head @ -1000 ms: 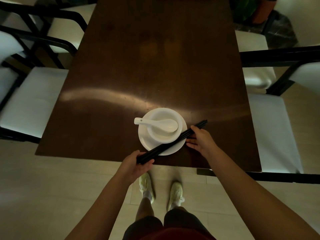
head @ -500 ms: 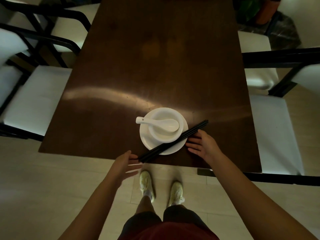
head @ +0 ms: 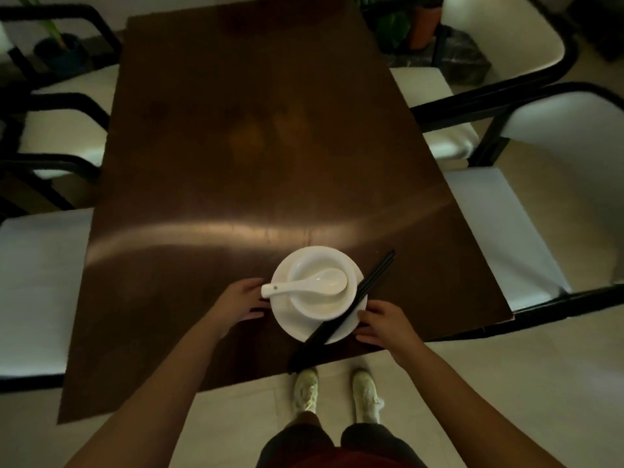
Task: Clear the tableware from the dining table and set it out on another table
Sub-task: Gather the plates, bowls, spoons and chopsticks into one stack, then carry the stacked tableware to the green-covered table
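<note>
- Desk (head: pixel 236 163): dark brown, glossy, rectangular; broad glare band across it
- Round white glazed plate (head: pixel 287 319) near the 6 o'clock edge; white bowl (head: pixel 324 304) on it; white ceramic spoon (head: pixel 304 284) in the bowl, handle toward 9 o'clock
- Black chopsticks (head: pixel 341 315): slender pair lying diagonally across the plate rim, 1 to 7 o'clock
- Left hand (head: pixel 238 300) at the plate's 9 o'clock rim, right hand (head: pixel 381 324) at 4 o'clock; each grip loosely curved, fingertips at the rim; cannot tell whether they clasp it

The near part of the round white ceramic plate (head: pixel 283 319) lay hidden under the pair of black chopsticks (head: pixel 341 319) and the white bowl (head: pixel 320 307). The left hand (head: pixel 236 300) met the plate's edge, its fingertips tucked out of sight; whether they gripped could not be told. The white-cushioned black-framed chairs (head: pixel 40 285) were cut off by the picture's sides.
</note>
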The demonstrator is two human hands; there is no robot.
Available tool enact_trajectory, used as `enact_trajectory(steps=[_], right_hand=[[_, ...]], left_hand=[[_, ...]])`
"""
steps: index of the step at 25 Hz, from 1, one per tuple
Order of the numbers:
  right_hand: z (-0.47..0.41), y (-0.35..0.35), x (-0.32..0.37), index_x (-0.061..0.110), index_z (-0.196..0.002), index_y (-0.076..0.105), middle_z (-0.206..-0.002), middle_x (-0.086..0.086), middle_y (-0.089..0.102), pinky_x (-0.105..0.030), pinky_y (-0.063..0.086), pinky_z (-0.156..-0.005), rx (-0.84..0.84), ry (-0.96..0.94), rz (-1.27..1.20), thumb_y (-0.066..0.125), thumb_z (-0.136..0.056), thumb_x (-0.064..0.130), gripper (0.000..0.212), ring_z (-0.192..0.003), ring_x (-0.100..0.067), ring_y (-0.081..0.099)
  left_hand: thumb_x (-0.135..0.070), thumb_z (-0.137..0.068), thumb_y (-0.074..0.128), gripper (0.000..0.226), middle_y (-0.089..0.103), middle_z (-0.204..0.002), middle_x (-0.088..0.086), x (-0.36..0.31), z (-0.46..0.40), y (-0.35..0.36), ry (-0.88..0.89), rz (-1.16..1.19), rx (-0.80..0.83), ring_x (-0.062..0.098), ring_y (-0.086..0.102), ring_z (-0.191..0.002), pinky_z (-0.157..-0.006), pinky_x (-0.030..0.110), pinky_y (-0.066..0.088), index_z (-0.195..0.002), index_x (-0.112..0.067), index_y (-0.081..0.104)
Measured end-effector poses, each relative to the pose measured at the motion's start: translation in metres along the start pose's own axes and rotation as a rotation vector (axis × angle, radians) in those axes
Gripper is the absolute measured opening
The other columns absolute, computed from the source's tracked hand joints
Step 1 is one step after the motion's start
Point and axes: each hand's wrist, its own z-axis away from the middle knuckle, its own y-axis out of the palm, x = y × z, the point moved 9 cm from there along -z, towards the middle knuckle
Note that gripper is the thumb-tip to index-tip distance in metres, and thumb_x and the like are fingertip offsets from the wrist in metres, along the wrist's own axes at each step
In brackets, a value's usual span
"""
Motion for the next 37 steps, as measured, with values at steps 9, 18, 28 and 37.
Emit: enact_trajectory(steps=[9,18,28,37], right_hand=[[0.000,-0.002,-0.007,0.003,-0.106,0.062,-0.090,-0.011,0.067,-0.020,0.058,-0.059,-0.179,-0.119,-0.180,0.050,-0.090,0.000,0.020,-0.077,-0.017,0.067],[0.016,-0.034,0.000,0.010,-0.101,0.062,-0.087,-0.005,0.068,-0.020,0.058,-0.058,-0.225,-0.179,-0.200,0.052,-0.090,0.003,0.016,-0.076,-0.014,0.068],[0.090,-0.163,-0.014,0.018,-0.080,0.064,-0.082,-0.003,0.068,-0.020,0.056,-0.053,-0.392,-0.267,-0.287,0.054,-0.088,0.004,0.019,-0.064,-0.012,0.071],[0.178,-0.395,-0.067,0.006,-0.090,0.065,-0.083,-0.013,0.070,-0.023,0.056,-0.053,-0.525,-0.315,-0.387,0.051,-0.090,0.000,0.015,-0.072,-0.018,0.070]], left_hand=[[0.000,-0.086,0.059,0.030,0.066,-0.104,0.017,-0.023,-0.031,0.013,0.139,-0.193,0.181,0.026,0.065,-0.093,-0.066,0.027,0.059,-0.116,-0.001,0.060],[0.000,-0.084,0.061,0.024,0.071,-0.093,0.002,-0.044,-0.031,0.044,0.209,-0.217,0.221,0.015,0.068,-0.084,-0.058,0.023,0.057,-0.100,-0.015,0.069],[0.004,-0.083,0.061,0.022,0.070,-0.089,0.005,-0.112,0.033,0.187,0.338,-0.373,0.405,0.009,0.070,-0.069,-0.054,0.019,0.056,-0.102,-0.005,0.067],[0.005,-0.084,0.059,0.015,0.069,-0.074,0.008,-0.141,0.114,0.438,0.463,-0.459,0.527,0.007,0.068,-0.056,-0.047,0.014,0.050,-0.096,0.007,0.066]])
